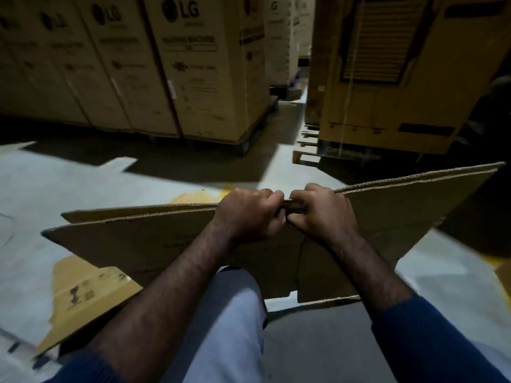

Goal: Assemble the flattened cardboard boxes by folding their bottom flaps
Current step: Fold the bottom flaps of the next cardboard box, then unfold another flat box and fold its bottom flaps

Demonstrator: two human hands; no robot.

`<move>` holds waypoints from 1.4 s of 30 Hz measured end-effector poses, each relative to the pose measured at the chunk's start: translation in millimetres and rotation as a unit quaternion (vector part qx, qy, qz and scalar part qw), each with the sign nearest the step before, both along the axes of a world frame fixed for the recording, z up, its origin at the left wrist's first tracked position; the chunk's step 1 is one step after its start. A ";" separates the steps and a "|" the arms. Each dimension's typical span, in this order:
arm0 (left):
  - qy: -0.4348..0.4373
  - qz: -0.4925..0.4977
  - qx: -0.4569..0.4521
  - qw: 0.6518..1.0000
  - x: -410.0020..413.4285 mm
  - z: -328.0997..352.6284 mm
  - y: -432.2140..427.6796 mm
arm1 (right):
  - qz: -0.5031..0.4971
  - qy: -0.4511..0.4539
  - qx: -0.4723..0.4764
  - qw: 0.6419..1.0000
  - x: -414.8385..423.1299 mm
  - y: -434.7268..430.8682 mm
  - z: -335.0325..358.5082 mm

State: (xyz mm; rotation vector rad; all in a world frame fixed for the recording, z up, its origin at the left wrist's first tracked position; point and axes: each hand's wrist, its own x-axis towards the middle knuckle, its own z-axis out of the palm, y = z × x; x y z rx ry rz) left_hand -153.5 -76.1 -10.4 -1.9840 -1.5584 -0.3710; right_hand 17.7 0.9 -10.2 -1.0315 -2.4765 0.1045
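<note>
Upper left of the frame: row of tall printed cartons [124,64] bearing an LG mark, standing side by side on a dark base. Lower left: one flat cardboard piece [91,297] lying on the grey concrete floor [69,183], printed symbols on its face, partly hidden under the left forearm. Centre left to right of the frame: flattened cardboard box [143,244], held on edge across the person's front, its two layers slightly parted along the corrugated top edge, its lower edge near the floor at centre bottom. Centre: left hand [249,214], fingers curled over the box's top edge and clenched on it at the middle. Just beside it, knuckles almost touching: right hand [320,214], likewise grasping the same top edge, fingers wrapped over. Behind the hands: patch of yellow floor marking [199,194]. Lower centre: pale trouser leg [229,313], bent knee between the forearms, in front of the box. Lower right: dark blue sleeve [431,341] on the right forearm. Middle right: wooden pallet [307,153], end blocks showing. Upper right: large brown carton [401,78] resting on that pallet, a dark ruled panel printed on its face.
</note>
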 end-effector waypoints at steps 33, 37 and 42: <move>0.052 0.250 0.063 0.965 -320.6 -35.6 -84.5 | 0.271 0.103 -0.137 0.947 -386.5 -11.9 -38.1; -0.101 0.352 -0.166 0.915 -278.7 -127.6 -97.6 | 0.270 -0.131 -0.318 0.899 -359.4 -18.1 -110.1; -0.238 0.391 -0.291 0.841 -239.4 -195.3 -103.7 | 0.252 -0.338 -0.266 0.867 -327.6 -20.2 -192.9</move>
